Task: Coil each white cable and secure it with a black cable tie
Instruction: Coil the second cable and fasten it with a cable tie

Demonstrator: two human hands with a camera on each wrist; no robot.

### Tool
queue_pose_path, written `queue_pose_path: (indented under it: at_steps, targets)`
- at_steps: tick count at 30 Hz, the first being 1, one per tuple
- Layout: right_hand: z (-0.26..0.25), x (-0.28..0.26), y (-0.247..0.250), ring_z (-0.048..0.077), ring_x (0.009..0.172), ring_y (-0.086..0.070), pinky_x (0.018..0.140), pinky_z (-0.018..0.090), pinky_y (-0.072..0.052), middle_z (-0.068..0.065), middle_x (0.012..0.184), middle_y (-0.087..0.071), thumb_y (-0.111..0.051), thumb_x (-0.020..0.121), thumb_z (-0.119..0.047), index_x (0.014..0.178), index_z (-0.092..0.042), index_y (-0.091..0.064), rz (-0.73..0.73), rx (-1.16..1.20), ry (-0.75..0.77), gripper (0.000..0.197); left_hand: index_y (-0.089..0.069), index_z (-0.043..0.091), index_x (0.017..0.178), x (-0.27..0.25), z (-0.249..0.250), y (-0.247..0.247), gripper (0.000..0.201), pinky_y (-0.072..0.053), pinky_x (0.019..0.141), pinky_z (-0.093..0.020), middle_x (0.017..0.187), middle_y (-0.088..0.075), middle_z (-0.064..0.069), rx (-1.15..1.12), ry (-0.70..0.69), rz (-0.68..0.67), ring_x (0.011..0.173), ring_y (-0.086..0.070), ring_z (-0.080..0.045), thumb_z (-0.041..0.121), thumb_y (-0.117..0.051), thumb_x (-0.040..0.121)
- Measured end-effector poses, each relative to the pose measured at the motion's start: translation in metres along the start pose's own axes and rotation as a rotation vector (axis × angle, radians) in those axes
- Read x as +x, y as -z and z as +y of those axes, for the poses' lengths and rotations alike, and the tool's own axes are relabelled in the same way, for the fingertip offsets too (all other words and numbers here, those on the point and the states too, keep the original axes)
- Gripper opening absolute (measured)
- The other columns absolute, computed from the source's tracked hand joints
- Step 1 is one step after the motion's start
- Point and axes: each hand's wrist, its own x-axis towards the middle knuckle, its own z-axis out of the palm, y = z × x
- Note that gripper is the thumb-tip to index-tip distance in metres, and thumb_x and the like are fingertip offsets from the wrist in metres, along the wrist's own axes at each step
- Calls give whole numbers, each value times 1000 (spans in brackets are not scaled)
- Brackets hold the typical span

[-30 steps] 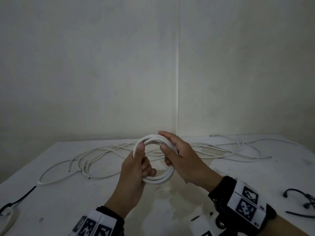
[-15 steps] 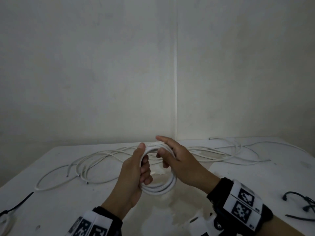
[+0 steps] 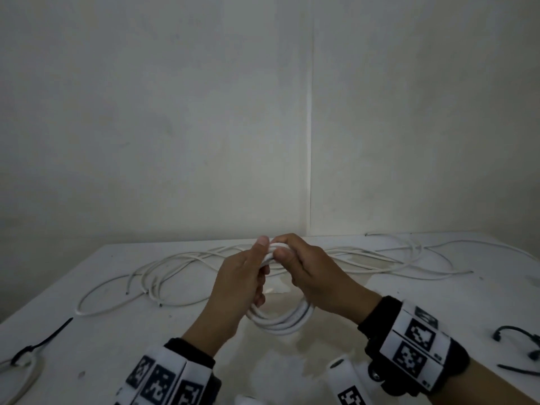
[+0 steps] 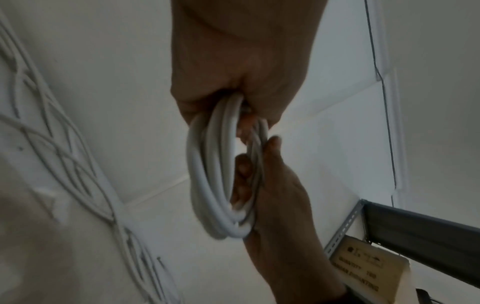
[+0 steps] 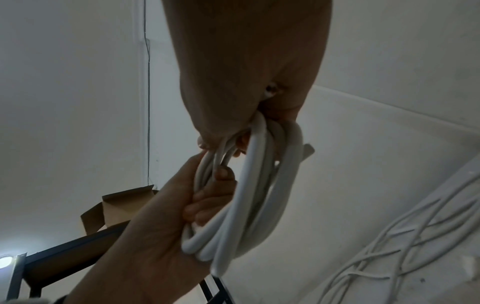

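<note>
you hold the coiled white cable [image 3: 279, 321] above the table [image 3: 438, 302], a little in front of the loose white cables [image 3: 181, 264] that lie spread across the far part of it. your left hand [image 3: 236, 287] has its fingers curled through the coil and the thumb pressed on the top, and your right hand [image 3: 309, 270] pinches the same top part from the other side, so both hands are closed on it. in the wrist views the loops sit close but not perfectly even, and a cable end sticks out near your right fingers. i think the coiling is almost finished, so now keep the loops flat together, tuck this end along the bundle, and hold all with one hand only. then the free hand can reach a black cable tie [image 3: 514, 340] at your right, or the other black tie [image 3: 43, 342] at the left edge. do not loosen the pinch, because the cable looks stiff and may spring open.
</note>
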Motion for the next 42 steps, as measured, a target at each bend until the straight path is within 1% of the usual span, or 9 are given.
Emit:
queue_pose_path:
  at_steps: [5,8,11,16,23,29,33,38,42]
  targets:
    - [0,-6,-5,-4,63,-53,64,11,-40,-13,73,-54,-32,88,-43,113,-18,-52,61,73,-20,40,-43,10,54,-4,-11,-9,48,-30,35,-21,36,-33,5,-132,8,149,32,-29,-8,38,-45,93]
    - [2,-8,-4,3,59,-50,64,18,-42,-6,67,-52,-27,84,-48,98,-11,-56,85,115,-76,49,-40,11,55,-3,-14,-10,47,-28,34,-18,37,-29,5,-263,31,199,32,-25,-8,37,-43,95]
    - [5,-11,-1,2,48,-47,53,12,-37,-3,60,-47,-30,93,-38,76,-22,-50,137,64,-78,31,-40,11,57,-3,-17,-10,46,-32,39,-20,38,-30,5,-276,54,126,33,-28,-9,35,-40,96]
    - [11,-14,2,6,49,-42,54,22,-35,-6,56,-43,-31,95,-37,70,-30,-42,116,-27,-49,27,-56,5,60,2,-11,-4,49,-49,49,-26,44,-51,-3,-58,43,-27,41,-50,-16,29,-35,97]
    - [9,-16,7,6,55,-46,58,19,-37,-8,60,-47,-29,87,-46,80,-33,-47,76,-14,-16,24,-44,10,53,-3,-7,-17,51,-32,38,-21,36,-34,4,-11,37,32,32,-30,-9,44,-46,91]
    - [15,-23,13,5,69,-53,71,21,-44,-6,74,-54,-28,87,-46,108,-17,-55,69,161,-89,45,-42,11,52,-2,-9,-22,51,-31,35,-20,37,-35,3,-128,25,162,31,-31,-8,43,-48,91]
    - [17,-27,18,9,66,-46,65,23,-38,-5,70,-48,-30,95,-35,100,-23,-51,117,27,-83,25,-47,11,54,0,-11,-23,50,-38,42,-23,38,-38,3,-135,73,47,32,-37,-10,40,-43,94]
    - [23,-37,28,3,60,-43,58,15,-34,-10,65,-43,-29,93,-38,101,-13,-53,92,-68,-50,36,-61,3,65,4,-6,-27,51,-43,54,-29,44,-51,-3,-33,104,-141,37,-47,-14,28,-30,98]
    - [26,-44,40,-2,61,-45,58,12,-34,-12,64,-43,-29,92,-37,100,-12,-53,112,-71,-38,36,-54,6,61,0,-3,-49,49,-35,45,-24,37,-38,3,30,121,-144,32,-34,-11,39,-40,95]
